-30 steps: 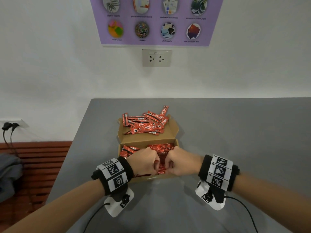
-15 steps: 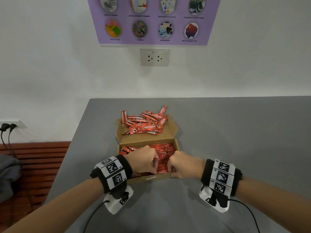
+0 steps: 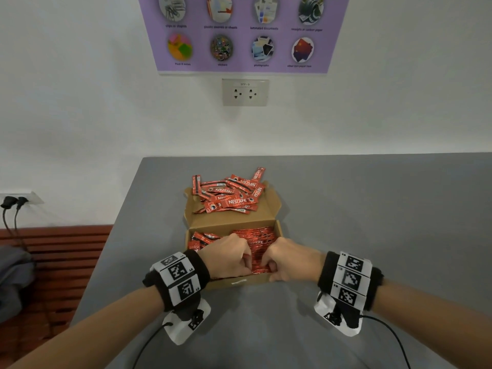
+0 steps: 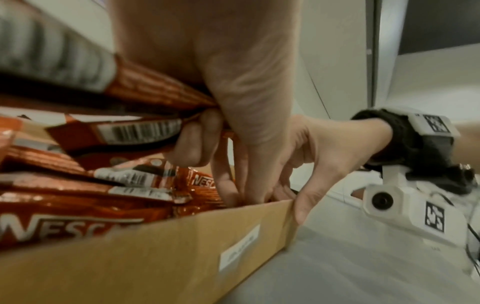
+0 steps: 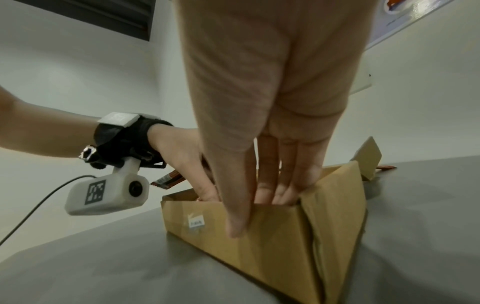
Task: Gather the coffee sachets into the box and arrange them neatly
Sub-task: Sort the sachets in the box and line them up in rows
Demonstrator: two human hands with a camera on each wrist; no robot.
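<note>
An open cardboard box point(image 3: 278, 233) sits on the grey table, packed with red coffee sachets point(image 3: 257, 239). More loose sachets point(image 3: 229, 199) are piled on its flat lid behind. My left hand point(image 3: 226, 259) is over the box's near end, thumb and fingers pinching a bunch of sachets point(image 4: 145, 96). My right hand point(image 3: 287, 259) is beside it. Its fingers point(image 5: 275, 185) reach straight down inside the box's front wall point(image 5: 272, 236) and its thumb lies on the outside, so the wall sits between them. The fingertips are hidden in the box.
The grey table point(image 3: 372, 209) ends at a left edge, with a wooden bench point(image 3: 53, 251) and grey cloth point(image 3: 13, 278) below it. A white wall with a socket point(image 3: 245, 92) and a purple poster stands behind. Camera cables trail from both wrists.
Both hands stay at the near end of the box, working the sachets. They have shifted slightly farther in over the sachets, and the head view has tilted a little.
</note>
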